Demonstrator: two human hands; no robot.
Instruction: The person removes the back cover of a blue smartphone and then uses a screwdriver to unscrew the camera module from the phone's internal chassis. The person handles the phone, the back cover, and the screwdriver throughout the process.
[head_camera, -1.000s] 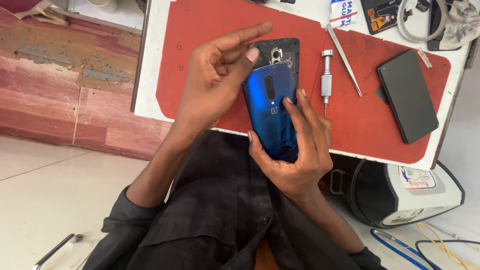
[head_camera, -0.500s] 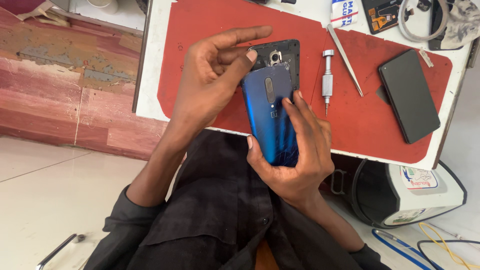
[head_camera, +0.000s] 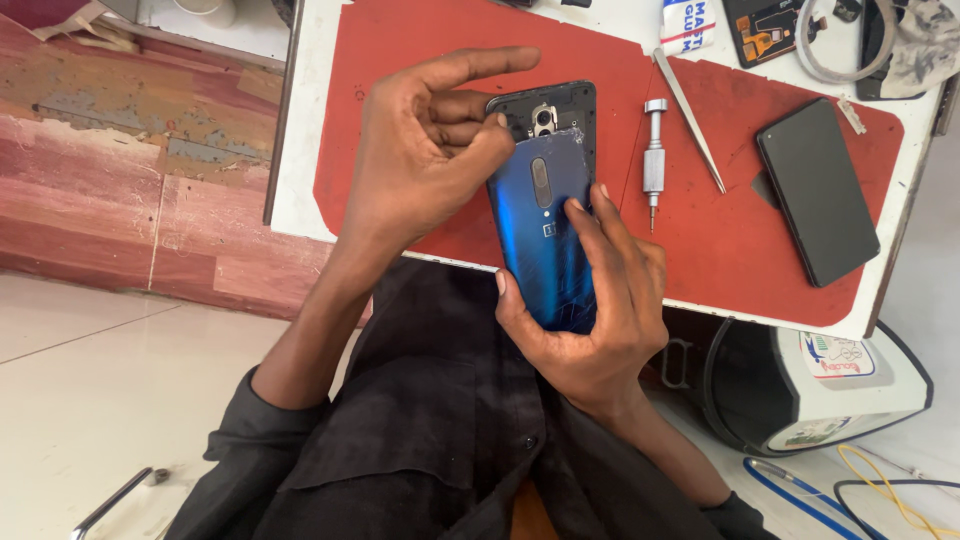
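Left hand: the left hand sits left of centre in the frame, fingers curled, index stretched out over the upper edge of the phone; its thumb and bent fingers pinch the top left corner of the blue back cover.
Right hand: the right hand is at centre, just below the left one, wrapped around the lower half of the blue back cover, thumb on the cover's left edge, fingertips spread over its glossy face.
Blue back cover: it lies in the middle of the frame, tilted a little, lifted off the phone body at the top, cracked near its upper right corner.
Phone body: the black phone body shows above the cover, camera module bare, over the red mat.
Red mat: the red mat covers the white table across the upper half of the frame.
Screwdriver: a silver screwdriver lies upright just right of the phone.
Tweezers: metal tweezers slant beside the screwdriver.
Dark slab: a dark slab, phone-sized, rests on the mat at upper right, well apart from both hands.
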